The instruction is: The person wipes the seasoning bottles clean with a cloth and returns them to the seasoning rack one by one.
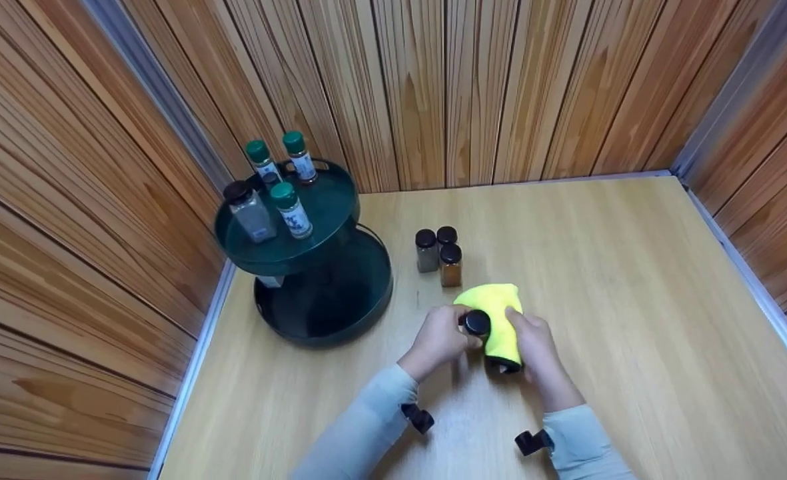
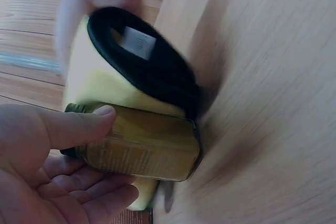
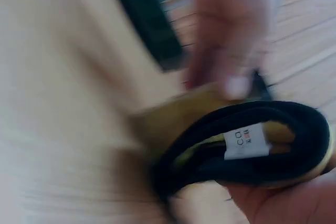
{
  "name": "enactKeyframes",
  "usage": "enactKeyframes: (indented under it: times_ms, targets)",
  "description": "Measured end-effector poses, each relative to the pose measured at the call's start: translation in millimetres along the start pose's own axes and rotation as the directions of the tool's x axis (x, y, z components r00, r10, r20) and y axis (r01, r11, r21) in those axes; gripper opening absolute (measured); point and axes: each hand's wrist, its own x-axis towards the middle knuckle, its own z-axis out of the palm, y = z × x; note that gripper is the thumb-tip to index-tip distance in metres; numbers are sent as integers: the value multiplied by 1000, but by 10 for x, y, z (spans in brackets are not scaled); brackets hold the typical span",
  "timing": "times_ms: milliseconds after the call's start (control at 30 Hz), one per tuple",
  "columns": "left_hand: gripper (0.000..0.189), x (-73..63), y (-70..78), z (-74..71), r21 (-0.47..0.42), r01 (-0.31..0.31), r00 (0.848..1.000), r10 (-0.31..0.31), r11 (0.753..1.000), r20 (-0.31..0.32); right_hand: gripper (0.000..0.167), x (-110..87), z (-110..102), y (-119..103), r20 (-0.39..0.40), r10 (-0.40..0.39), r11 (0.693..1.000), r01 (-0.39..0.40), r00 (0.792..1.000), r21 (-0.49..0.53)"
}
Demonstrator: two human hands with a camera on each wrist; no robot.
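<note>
My left hand (image 1: 438,339) pinches a square glass spice jar (image 2: 144,142) by its upper part, thumb on one side and fingers beneath in the left wrist view. The jar has a dark cap (image 1: 478,323) and yellow-brown contents. A bright yellow cloth (image 1: 496,303) with a black edge and a white tag (image 3: 245,141) lies against the jar's side. My right hand (image 1: 536,341) grips the cloth from the right, thumb on top. In the right wrist view the cloth's folded edge forms a loop, and the jar is partly hidden behind it.
Three dark-capped spice jars (image 1: 451,268) stand together just beyond the hands. To the left is a two-tier dark green round rack (image 1: 332,208), bearing green-capped bottles (image 1: 293,213) and a larger dark-capped jar (image 1: 253,217). Wood-panelled walls (image 1: 473,100) bound the table (image 1: 633,300).
</note>
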Motion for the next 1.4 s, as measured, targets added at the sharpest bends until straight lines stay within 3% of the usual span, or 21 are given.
enactKeyframes:
  times_ms: [167, 400, 533, 733, 833, 1100, 1233, 1400]
  targets:
    - [32, 13, 18, -14, 16, -2, 1000, 2, 1000, 5, 43, -46, 50, -119, -13, -22, 999, 21, 1000, -48]
    - [29, 6, 9, -14, 56, -81, 996, 82, 995, -15, 39, -224, 77, -409, 31, -128, 992, 127, 991, 21]
    - [30, -4, 17, 5, 80, -85, 996, 85, 993, -4, 40, -177, 48, -292, 3, -101, 994, 101, 995, -29]
    - [33, -14, 44, 20, 70, -8, 1000, 6, 998, 27, 40, -39, 28, -43, -26, -11, 987, 6, 1000, -159]
    - [34, -8, 55, 6, 71, -4, 1000, 2, 997, 24, 42, -34, 11, -104, -3, -9, 988, 8, 1000, -153]
    - [31, -7, 47, -30, 137, -58, 998, 58, 989, 5, 42, -201, 6, -471, 46, -68, 998, 68, 997, -1]
    - [32, 7, 58, -50, 144, -49, 999, 49, 988, 6, 43, -169, 33, -426, 44, -53, 997, 56, 998, -61]
    - [32, 26, 53, -38, 158, -29, 1000, 27, 987, 15, 42, -44, 47, -200, 12, 8, 993, -6, 1000, -122]
